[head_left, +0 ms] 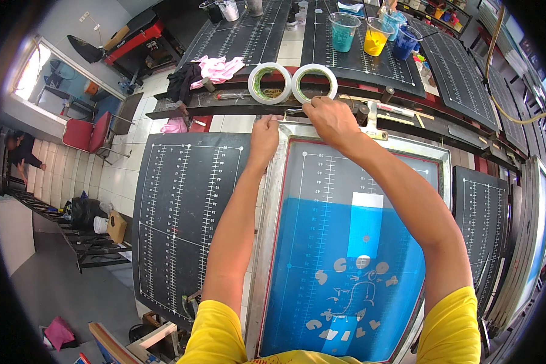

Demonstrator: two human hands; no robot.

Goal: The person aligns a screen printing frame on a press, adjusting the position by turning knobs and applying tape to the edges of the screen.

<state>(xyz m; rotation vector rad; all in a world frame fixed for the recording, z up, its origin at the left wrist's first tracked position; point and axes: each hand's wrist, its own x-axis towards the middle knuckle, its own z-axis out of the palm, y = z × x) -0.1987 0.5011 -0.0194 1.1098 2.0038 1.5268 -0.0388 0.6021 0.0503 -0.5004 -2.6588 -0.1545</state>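
Observation:
A screen printing frame (274, 188) with blue-coated mesh (303, 242) lies before me over a dark printing board. Its open stencil areas show several light shapes, with a pale rectangle (366, 224) higher up. My left hand (264, 138) is closed at the frame's far left corner, the fingertips curled there. At the frame's far edge, my right hand (332, 118) is closed round a slim metal tool (294, 111), probably a wrench; its grip is partly hidden. A metal hinge clamp (375, 124) sits right of that hand. Two rolls of clear tape (270, 68) stand just beyond my hands.
Dark printing boards with white scales (185, 224) flank the frame. Cups of teal (344, 37), yellow (376, 43) and blue paint (405, 45) stand on a far board. A pink cloth (218, 70) lies at the back left. Another person (25, 151) is far left, near a red chair (86, 134).

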